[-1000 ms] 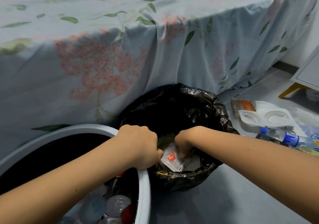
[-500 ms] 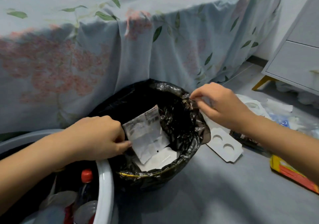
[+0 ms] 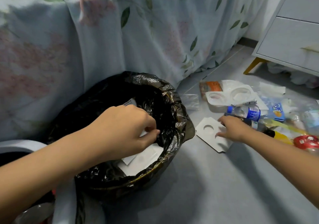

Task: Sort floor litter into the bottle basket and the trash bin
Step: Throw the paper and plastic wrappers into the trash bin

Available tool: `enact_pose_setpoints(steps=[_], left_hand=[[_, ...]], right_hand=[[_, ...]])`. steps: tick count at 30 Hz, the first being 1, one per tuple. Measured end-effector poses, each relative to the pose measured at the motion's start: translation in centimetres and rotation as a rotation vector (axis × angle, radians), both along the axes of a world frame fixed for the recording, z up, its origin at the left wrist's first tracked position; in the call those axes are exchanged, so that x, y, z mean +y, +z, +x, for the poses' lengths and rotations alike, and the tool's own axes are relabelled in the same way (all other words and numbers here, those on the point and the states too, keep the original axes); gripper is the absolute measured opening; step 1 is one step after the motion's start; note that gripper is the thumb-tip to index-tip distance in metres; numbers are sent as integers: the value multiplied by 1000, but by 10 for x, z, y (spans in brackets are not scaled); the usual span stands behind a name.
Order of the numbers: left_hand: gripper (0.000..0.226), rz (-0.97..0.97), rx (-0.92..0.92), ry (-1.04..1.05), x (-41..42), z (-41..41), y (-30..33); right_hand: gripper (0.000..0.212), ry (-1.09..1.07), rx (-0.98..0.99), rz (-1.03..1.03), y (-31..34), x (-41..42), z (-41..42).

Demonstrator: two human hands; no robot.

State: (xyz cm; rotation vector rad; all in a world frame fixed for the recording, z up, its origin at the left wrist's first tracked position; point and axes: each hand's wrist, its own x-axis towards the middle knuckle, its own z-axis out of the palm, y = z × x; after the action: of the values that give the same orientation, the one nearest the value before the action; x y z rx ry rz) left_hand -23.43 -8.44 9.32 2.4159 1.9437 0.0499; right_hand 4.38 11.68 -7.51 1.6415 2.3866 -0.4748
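- Since half a second ago, the right hand [image 3: 232, 129] has dropped from the rim of the trash bin [image 3: 174, 103] to the floor [image 3: 207, 180], and now lies on the white card tray [image 3: 209, 134] with two round cut-outs.
- Meanwhile the left hand [image 3: 124, 130] has moved further over the bin's mouth; the printed wrapper [image 3: 129, 102] it held up earlier is now mostly hidden behind it, only a corner showing above the knuckles.
- Left hand: fingers curled downward inside the black liner, fingertips pinched on white paper [image 3: 143, 154] lying in the bin.
- Right hand: fingers spread fairly wide and nearly flat, pressing the card tray; nothing is closed in it.
- The trash bin stands on the floor against the floral bedsheet [image 3: 138, 42].
- At the lower left, the bottle basket [image 3: 65, 206] shows only its pale rim.
- Remaining litter lies right of the bin: a moulded white tray [image 3: 229, 95], an orange packet [image 3: 210, 86], a blue-capped bottle [image 3: 245, 111], a dark bottle [image 3: 259, 126] and a red wrapper [image 3: 306, 142].
- A white drawer unit [image 3: 293, 42] stands at the upper right.
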Motion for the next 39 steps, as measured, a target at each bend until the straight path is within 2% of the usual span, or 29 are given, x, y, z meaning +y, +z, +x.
enact_pose_setpoints(steps=[4, 8, 15, 19, 22, 26, 31, 35, 39], left_hand=[[29, 6, -33, 27, 3, -5, -4], [33, -3, -35, 72, 3, -11, -5], [37, -66, -10, 94, 5, -6, -7], [40, -86, -3, 105, 4, -5, -4], [42, -98, -3, 116, 1, -7, -2], [40, -120, -1, 115, -5, -9, -2], [30, -107, -25, 98, -12, -8, 0], [30, -88, -35, 69, -19, -3, 3], [29, -56, -133, 70, -24, -2, 11]], right_hand=[[47, -31, 57, 51, -12, 10, 2], [64, -33, 4, 19, -26, 13, 0], [74, -36, -172, 70, -43, 1, -6], [92, -101, -138, 73, -41, -9, -5], [84, -195, 41, 13, -36, -13, 1], [49, -275, 370, -165, -29, -17, 12], [28, -405, 729, -312, -6, -24, 14], [20, -426, 860, -198, 31, -26, 8], [25, -426, 1033, -39, 94, -25, -3]])
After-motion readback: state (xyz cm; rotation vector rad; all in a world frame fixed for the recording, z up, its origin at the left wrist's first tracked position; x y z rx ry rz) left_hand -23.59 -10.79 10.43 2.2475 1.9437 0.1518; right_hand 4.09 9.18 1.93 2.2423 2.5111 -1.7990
